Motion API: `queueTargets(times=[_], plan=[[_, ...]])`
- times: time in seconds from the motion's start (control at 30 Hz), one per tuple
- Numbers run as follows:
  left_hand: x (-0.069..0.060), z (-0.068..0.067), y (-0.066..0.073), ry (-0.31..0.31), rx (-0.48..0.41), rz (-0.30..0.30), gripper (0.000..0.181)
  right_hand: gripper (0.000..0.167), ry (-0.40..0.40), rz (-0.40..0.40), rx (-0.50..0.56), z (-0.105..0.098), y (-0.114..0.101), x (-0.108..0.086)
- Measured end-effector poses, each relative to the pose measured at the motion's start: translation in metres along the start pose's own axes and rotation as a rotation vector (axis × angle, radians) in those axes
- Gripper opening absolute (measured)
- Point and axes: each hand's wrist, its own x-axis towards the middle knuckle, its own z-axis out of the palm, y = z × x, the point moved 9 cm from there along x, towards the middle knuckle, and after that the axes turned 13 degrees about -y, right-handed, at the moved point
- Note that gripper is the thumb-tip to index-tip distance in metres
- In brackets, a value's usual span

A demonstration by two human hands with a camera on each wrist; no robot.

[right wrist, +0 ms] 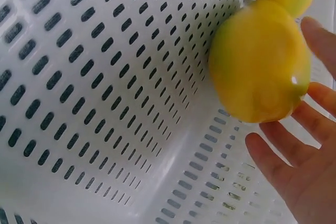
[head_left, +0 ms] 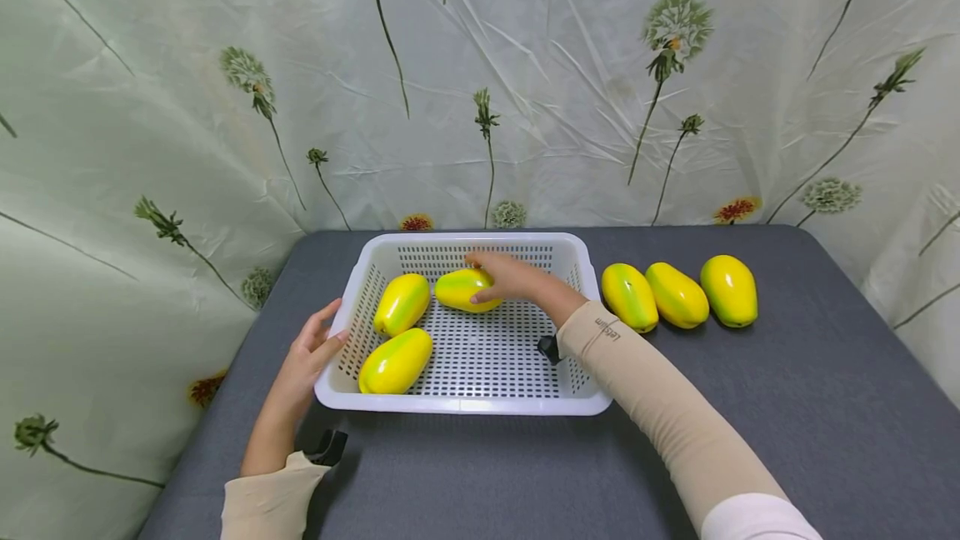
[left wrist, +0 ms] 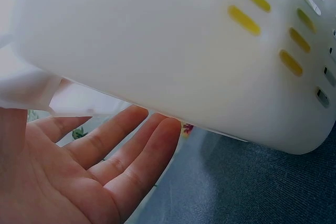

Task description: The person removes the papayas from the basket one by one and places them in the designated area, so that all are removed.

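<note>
Holds the bare right hand inside a white perforated plastic basket, unclenched, with thumb and fingers spread loosely to either side of a glossy yellow-green oval papaya (hard to tell how firmly any fingertip presses on it). Shows that papaya lying on its side in the basket, near the far wall. Rests the bare left hand against the basket's outer left side, with fingers straight and relaxed and with the thumb up by the rim. Includes, toward the basket's left end, an upper papaya just beside the first and a lower papaya close to it, nearer the front. Shows, to the basket's right on a dark grey cloth-covered bench, a row of three more papayas, all side by side. Wears beige sleeves on both arms, with a small black device at each wrist. Has, behind the bench, a pale curtain printed with dandelions.
</note>
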Motion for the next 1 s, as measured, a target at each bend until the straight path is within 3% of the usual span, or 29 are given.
queueTargets(times=[0.43, 1.0], plan=[[0.0, 0.001, 0.0, -0.01, 0.006, -0.004, 0.059, 0.059, -0.03, 0.008, -0.069, 0.004, 0.002, 0.0], [0.0, 0.001, 0.001, -0.002, 0.022, -0.013, 0.059, 0.058, 0.082, -0.095, 0.053, -0.023, -0.005, -0.02]])
